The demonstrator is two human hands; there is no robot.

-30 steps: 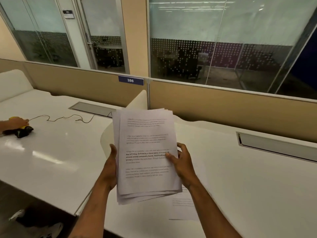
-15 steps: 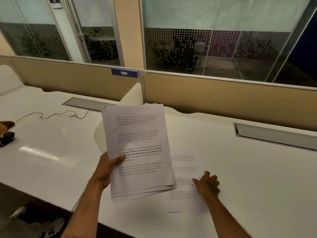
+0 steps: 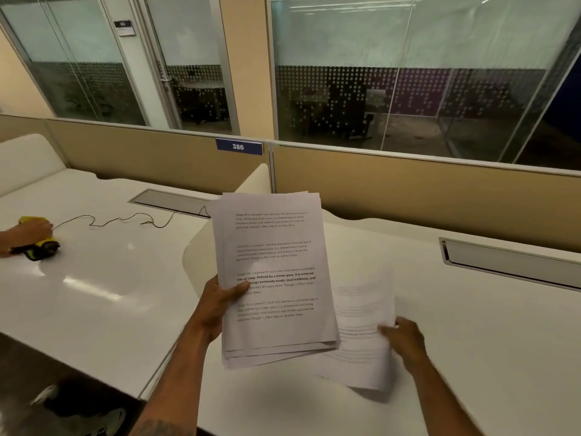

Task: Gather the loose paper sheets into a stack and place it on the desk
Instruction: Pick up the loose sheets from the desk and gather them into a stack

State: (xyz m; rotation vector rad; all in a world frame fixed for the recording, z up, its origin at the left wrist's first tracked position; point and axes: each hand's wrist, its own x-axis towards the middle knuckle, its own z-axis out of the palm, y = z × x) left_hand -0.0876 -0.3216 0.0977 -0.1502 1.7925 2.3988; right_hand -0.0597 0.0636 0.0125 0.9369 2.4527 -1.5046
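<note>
My left hand point(image 3: 220, 302) grips a stack of printed paper sheets point(image 3: 276, 278) by its left edge, thumb on the top page, and holds it upright above the white desk point(image 3: 471, 325). The edges of the sheets are slightly fanned at the bottom. To the right, my right hand point(image 3: 402, 338) pinches the right edge of a single loose sheet point(image 3: 361, 325), which is blurred and curls up off the desk. Its left part is hidden behind the stack.
A beige partition point(image 3: 408, 190) with a blue "386" label point(image 3: 239, 146) runs behind the desk. Cable slots point(image 3: 509, 262) sit at the back. On the left desk another person's hand point(image 3: 28, 231) holds a yellow-black device point(image 3: 41, 247) with a thin cable point(image 3: 125, 220).
My right hand has left the stack, reached down to the loose sheet on the desk and is now lifting it by its right edge. The left hand alone keeps the stack.
</note>
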